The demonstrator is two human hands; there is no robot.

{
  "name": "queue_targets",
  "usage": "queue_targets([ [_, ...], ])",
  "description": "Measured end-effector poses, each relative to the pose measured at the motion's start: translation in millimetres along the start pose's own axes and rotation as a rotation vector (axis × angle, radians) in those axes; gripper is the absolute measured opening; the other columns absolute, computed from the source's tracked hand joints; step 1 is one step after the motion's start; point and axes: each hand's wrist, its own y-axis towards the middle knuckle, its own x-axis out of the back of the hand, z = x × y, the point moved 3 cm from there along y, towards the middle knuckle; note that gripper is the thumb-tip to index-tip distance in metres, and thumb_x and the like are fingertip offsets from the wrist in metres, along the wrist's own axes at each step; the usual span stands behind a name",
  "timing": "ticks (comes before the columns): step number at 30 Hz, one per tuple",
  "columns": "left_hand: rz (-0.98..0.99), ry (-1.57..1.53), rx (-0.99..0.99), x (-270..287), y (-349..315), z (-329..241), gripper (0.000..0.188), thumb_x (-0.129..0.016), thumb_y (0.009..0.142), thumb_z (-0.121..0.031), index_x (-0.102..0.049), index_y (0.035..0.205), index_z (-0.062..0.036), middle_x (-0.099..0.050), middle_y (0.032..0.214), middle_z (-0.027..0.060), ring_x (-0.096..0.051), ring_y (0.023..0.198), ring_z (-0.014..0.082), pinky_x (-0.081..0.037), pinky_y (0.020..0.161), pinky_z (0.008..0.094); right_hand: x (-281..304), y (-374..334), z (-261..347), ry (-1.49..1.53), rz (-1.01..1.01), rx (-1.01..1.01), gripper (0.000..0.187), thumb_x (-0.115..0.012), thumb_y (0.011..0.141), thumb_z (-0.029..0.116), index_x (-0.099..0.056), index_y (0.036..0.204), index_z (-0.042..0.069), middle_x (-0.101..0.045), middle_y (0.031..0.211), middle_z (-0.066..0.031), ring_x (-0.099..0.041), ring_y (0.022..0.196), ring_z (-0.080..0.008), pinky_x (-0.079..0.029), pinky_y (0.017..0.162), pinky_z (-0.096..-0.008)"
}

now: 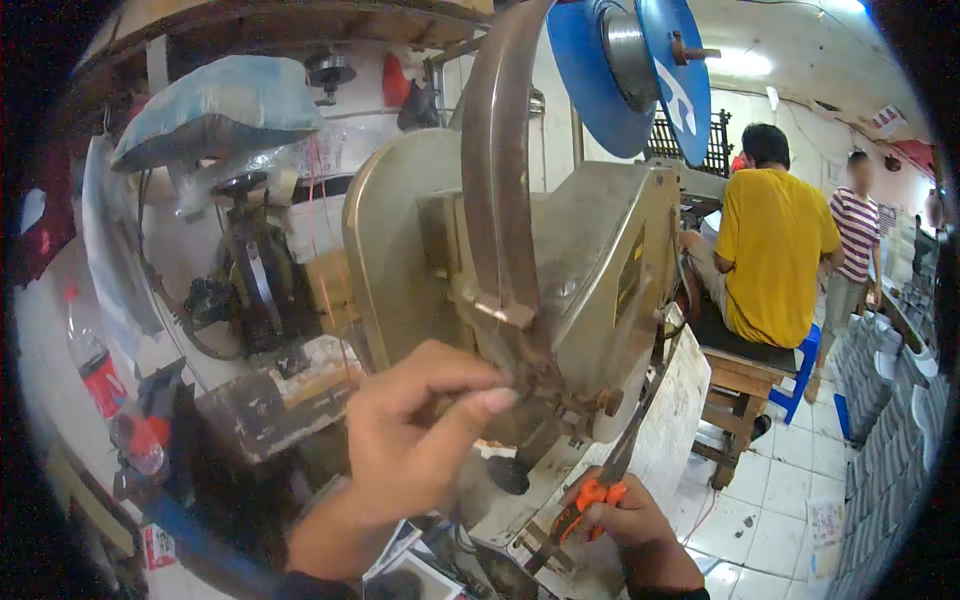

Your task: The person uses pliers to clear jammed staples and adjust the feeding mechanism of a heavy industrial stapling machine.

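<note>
A large grey-beige machine [600,230] stands in front of me, with a spool of thin metal wire [628,60] between blue discs on top. My left hand [410,440] is raised at the machine's worn metal head [545,375], thumb and forefinger pinched together. Whatever lies between those fingertips is too small to make out. Lower and to the right, my right hand [625,520] is closed around an orange-and-black handled tool [588,508]. Its working end is hard to tell from the dark metal parts near it.
A second dark machine [255,260] stands at left, near a plastic bottle [95,370]. At right, a person in a yellow shirt [780,250] sits by a wooden bench [740,375]; another in stripes [855,230] stands beyond. Grey stacks [875,400] line the tiled floor [780,480].
</note>
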Motion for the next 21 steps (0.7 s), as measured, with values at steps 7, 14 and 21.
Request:
queue_targets([
  [7, -0.024, 0.026, -0.146, -2, 1, 9, 0.016, -0.072, 0.079, 0.006, -0.067, 0.094, 0.0038, -0.069, 0.087, 0.015, -0.064, 0.078, 0.0195, -0.049, 0.07, 0.0283, 1, 4, -2, 0.018, -0.036, 0.008, 0.043, -0.074, 0.069, 0.023, -0.063, 0.101, -0.005, -0.068, 0.085, -0.0128, -0.065, 0.063, -0.0188, -0.052, 0.056, -0.0285],
  [14, -0.004, 0.134, -0.256, -5, 6, -2, 0.019, -0.076, 0.075, 0.004, -0.067, 0.092, 0.004, -0.069, 0.082, 0.0135, -0.064, 0.07, 0.0176, -0.049, 0.063, 0.0274, 13, 10, -10, 0.038, 0.009, 0.019, 0.047, -0.078, 0.072, 0.028, -0.062, 0.102, -0.004, -0.068, 0.085, -0.0119, -0.066, 0.068, -0.0185, -0.052, 0.058, -0.0291],
  [21, -0.055, 0.202, -0.234, -11, 5, -12, 0.019, -0.077, 0.074, 0.004, -0.067, 0.091, 0.0029, -0.069, 0.079, 0.0124, -0.062, 0.063, 0.0157, -0.047, 0.058, 0.0255, 13, 7, -4, 0.092, 0.208, 0.029, 0.036, -0.074, 0.084, 0.021, -0.061, 0.111, 0.001, -0.066, 0.095, -0.007, -0.063, 0.081, -0.0151, -0.052, 0.073, -0.0291],
])
